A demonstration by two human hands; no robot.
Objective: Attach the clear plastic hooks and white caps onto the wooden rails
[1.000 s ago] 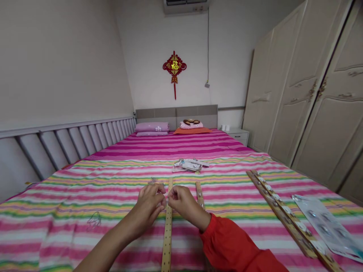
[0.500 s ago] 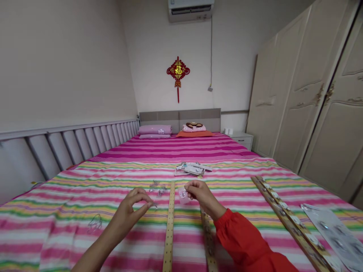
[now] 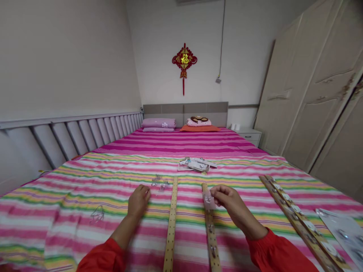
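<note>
Fingers (image 3: 221,192) around clear plastic piece (image 3: 208,200)

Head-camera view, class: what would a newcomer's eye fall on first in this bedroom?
The boldly striped pink bedspread fills the lower half of the view, and the red knot ornament stands out high at the far end of the room. Nearer, a red sleeve leads to the right hand, which pinches a clear plastic piece just above a wooden strip.
</note>
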